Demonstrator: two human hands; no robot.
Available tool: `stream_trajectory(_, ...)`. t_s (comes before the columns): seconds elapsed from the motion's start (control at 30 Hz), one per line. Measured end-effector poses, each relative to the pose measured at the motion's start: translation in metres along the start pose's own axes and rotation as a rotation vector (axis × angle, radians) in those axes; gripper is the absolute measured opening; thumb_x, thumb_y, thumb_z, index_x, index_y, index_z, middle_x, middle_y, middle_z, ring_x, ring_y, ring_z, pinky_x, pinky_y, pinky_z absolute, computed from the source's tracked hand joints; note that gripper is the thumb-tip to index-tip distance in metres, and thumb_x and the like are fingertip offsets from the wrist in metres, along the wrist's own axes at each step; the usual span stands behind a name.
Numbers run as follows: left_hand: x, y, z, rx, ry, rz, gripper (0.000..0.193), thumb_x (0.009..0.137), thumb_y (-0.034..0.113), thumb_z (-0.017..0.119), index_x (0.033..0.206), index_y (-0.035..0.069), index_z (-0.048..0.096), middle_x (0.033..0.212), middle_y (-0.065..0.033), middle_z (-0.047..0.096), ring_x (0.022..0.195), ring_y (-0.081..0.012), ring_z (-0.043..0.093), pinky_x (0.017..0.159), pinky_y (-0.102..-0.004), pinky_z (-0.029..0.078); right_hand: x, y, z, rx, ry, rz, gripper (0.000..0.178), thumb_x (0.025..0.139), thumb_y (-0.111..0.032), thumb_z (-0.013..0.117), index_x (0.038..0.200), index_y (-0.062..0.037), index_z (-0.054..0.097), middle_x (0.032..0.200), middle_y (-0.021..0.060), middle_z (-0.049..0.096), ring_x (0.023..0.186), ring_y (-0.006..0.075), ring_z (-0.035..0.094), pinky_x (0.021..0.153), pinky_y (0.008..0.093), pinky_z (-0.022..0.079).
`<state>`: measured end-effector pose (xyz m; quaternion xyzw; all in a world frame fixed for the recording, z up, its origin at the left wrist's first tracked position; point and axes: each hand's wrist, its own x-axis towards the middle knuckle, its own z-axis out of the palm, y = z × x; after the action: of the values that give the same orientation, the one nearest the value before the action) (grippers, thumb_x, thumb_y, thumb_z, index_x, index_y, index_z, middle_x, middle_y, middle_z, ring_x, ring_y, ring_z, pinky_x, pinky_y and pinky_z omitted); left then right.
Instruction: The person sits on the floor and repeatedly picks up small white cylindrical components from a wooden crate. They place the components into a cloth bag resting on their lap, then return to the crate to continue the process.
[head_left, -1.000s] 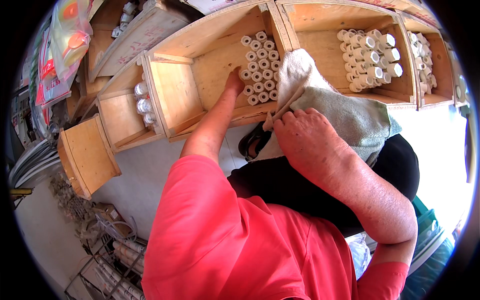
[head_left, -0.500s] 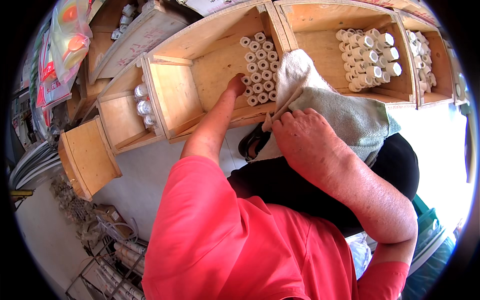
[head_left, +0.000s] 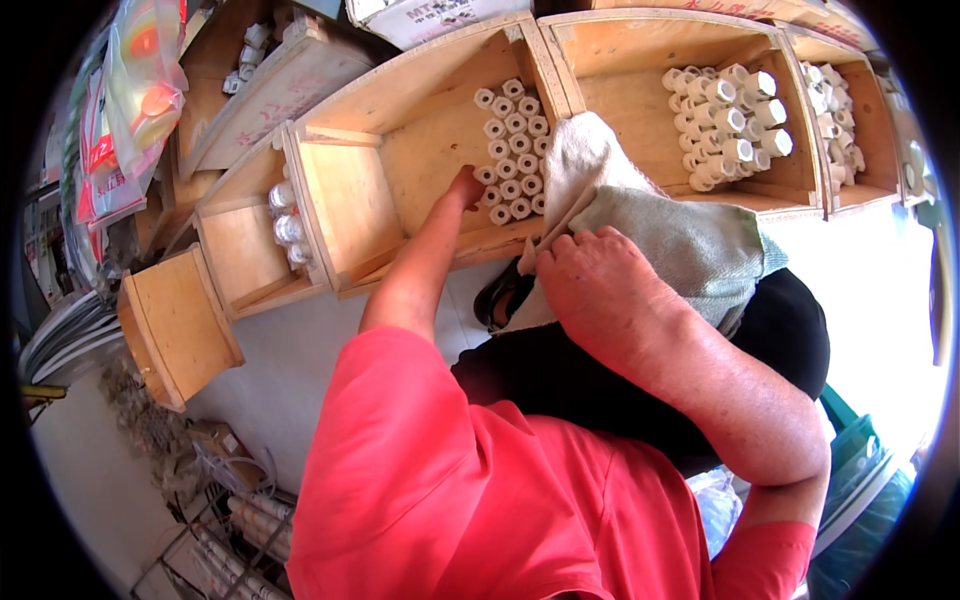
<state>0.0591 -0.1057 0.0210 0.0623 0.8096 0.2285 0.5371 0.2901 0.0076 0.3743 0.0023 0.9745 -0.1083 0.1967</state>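
White fittings [head_left: 519,138] are stacked in wooden box [head_left: 430,135], stack's long axis running near to far. Left hand [head_left: 466,188], nearer one, is held at stack's left edge; whether anything is pinched by its grip cannot be told. At stack's near right, cloth [head_left: 685,225] is clutched by right hand [head_left: 600,275].

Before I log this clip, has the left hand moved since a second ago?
Yes, slightly: against the wooden compartment, the left hand has shifted toward the edge nearest the person, alongside the white hexagonal fittings.
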Motion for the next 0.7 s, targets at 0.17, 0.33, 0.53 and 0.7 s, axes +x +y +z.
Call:
stream_trajectory(0.17,0.0,0.004,-0.007,0.032,0.16,0.044,0.066,0.081,0.008,0.058,0.141,0.006,0.031,0.113,-0.0202,0.058,0.088,-0.0316,0.063,0.057,-0.0399,0.056,0.0,-0.001,0.005,-0.002,0.015,-0.005,0.017,0.078,-0.015,0.058,0.09,-0.0081,0.068,0.087,0.0051,0.063,0.086,0.0195,0.063,0.073,0.0309,0.045)
stream_trajectory(0.33,-0.011,0.012,-0.016,-0.013,0.155,0.09,0.061,0.081,0.009,0.058,0.138,0.005,0.037,0.098,-0.0142,0.064,0.074,-0.0245,0.063,0.053,-0.0357,0.053,0.004,0.0,0.0,0.044,-0.099,-0.003,0.018,0.078,-0.015,0.059,0.091,-0.0089,0.069,0.091,0.0061,0.065,0.088,0.0205,0.063,0.074,0.032,0.046)
stream_trajectory(0.53,-0.044,0.038,-0.015,-0.261,0.148,0.294,0.042,0.088,0.008,0.051,0.129,0.004,0.046,0.097,-0.0092,0.065,0.074,-0.017,0.063,0.057,-0.0325,0.052,0.001,0.002,-0.007,-0.009,-0.091,-0.012,0.016,0.079,-0.014,0.057,0.087,-0.0073,0.068,0.086,0.0065,0.067,0.082,0.02,0.065,0.071,0.0306,0.049)
stream_trajectory(0.7,-0.078,0.059,-0.015,-0.3,0.228,0.658,0.029,0.094,0.007,0.047,0.122,0.004,0.054,0.1,-0.0075,0.066,0.082,-0.0134,0.062,0.066,-0.0266,0.051,-0.004,0.001,-0.005,0.025,-0.069,0.031,0.018,0.078,-0.016,0.058,0.09,-0.0077,0.069,0.092,0.0062,0.066,0.09,0.02,0.063,0.073,0.0321,0.046)
